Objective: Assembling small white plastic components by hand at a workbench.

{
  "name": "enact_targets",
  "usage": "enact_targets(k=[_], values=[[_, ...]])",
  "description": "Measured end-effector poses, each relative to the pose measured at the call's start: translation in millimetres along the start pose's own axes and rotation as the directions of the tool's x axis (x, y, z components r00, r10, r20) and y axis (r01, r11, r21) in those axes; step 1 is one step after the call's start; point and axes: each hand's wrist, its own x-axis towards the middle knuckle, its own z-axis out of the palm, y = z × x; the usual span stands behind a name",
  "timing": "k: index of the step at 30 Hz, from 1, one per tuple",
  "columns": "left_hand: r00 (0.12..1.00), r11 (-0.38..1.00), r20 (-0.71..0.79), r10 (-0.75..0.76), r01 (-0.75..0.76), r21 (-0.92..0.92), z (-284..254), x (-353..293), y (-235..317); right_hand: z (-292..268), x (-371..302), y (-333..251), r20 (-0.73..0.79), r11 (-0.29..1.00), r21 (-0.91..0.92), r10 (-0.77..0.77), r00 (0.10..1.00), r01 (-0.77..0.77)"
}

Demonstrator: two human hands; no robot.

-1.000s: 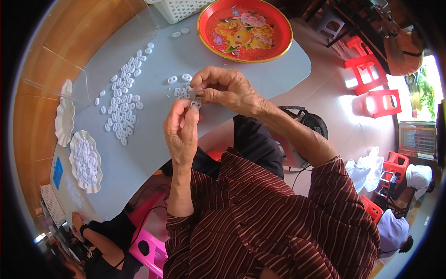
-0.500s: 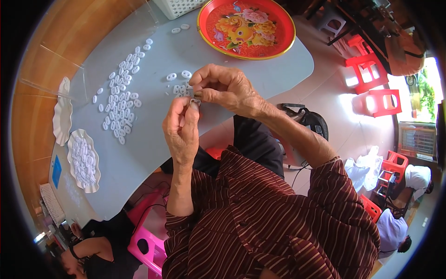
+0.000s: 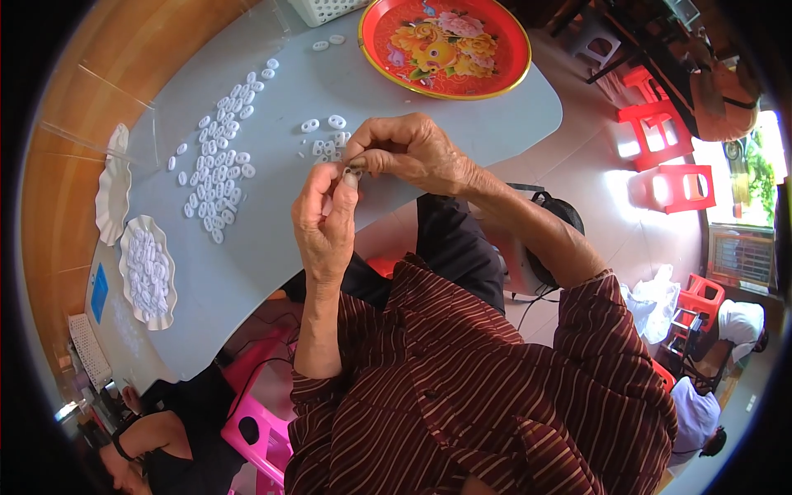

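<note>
Above the table's near edge, my left hand [image 3: 323, 235] pinches a small pale piece [image 3: 353, 172] between thumb and forefinger. It seems to have holes, but the fingertips cover most of it. My right hand [image 3: 412, 155] is closed too, with its thumb and forefinger pressed against the same piece. Just beyond my fingers lie small white square bits [image 3: 323, 148] and two white ovals with two holes each, a left one [image 3: 309, 125] and a right one [image 3: 337, 121]. A large spread of similar white ovals [image 3: 216, 161] covers the table to the left.
The grey table [image 3: 272, 198] carries a red flowered tray [image 3: 381, 78] at the far right and a white basket [image 3: 318, 11] behind. On the left are a scalloped dish [image 3: 171, 309] full of ovals and another white dish [image 3: 110, 198]. A person [image 3: 165, 437] sits lower left, near a pink stool [image 3: 268, 437].
My right fingertips have come down against the piece in my left fingers, closing the small gap between the hands. The whole view has shifted slightly.
</note>
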Motion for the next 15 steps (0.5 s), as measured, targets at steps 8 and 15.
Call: enact_targets(k=[8,15], values=[[0.999,1.0,0.031,0.019,-0.02,0.013,-0.4,-2.2,1.5,3.6,-1.7,-11.0,-0.045,0.955,-0.292,-0.063,0.997,0.048],[0.989,0.975,-0.048,0.138,-0.127,0.18,3.4,-3.5,1.0,2.6,0.1,-7.7,-0.072,0.942,-0.33,-0.082,0.994,0.054]])
